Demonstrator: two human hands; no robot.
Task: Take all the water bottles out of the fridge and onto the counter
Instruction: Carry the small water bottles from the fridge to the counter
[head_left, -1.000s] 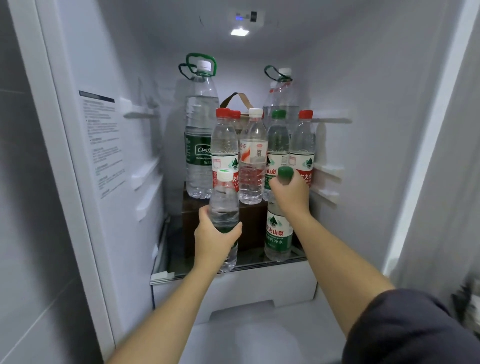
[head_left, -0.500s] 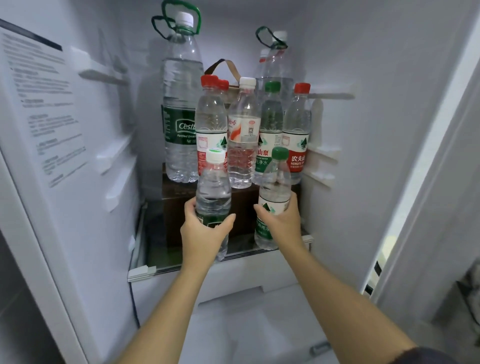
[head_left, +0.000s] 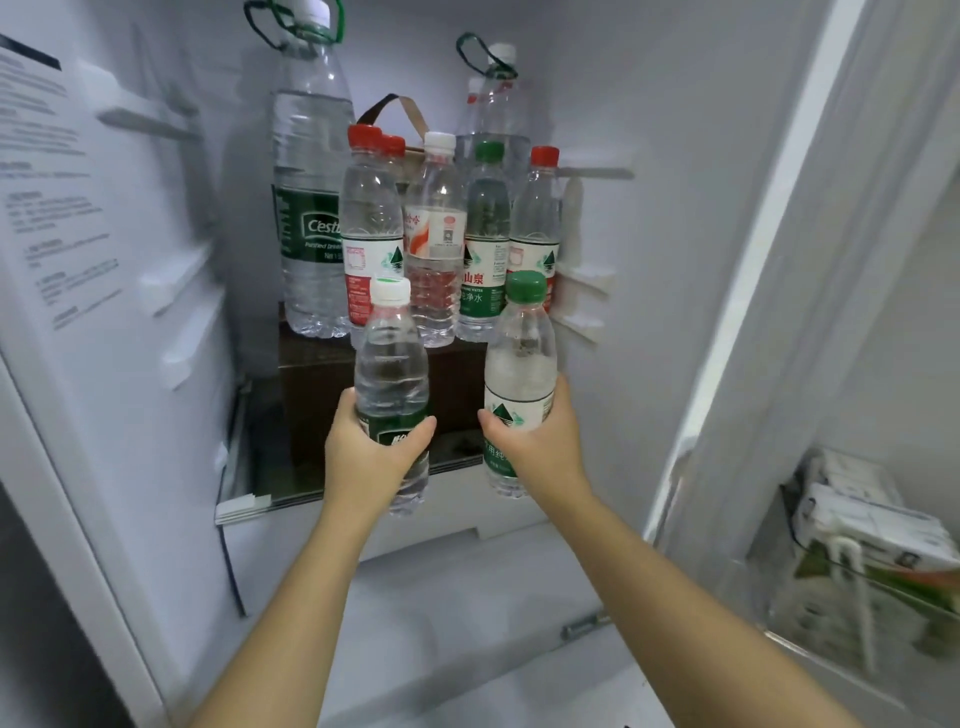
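Head view, left hand (head_left: 370, 457) gripping white-capped bottle (head_left: 390, 364)

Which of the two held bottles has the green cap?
The right-hand bottle, with the white-and-green label; the left-hand bottle has a white cap.

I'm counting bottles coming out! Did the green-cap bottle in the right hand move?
Yes. The green-cap bottle in the right hand stood on the glass shelf before; now its base hangs past the shelf's front edge, toward the camera.
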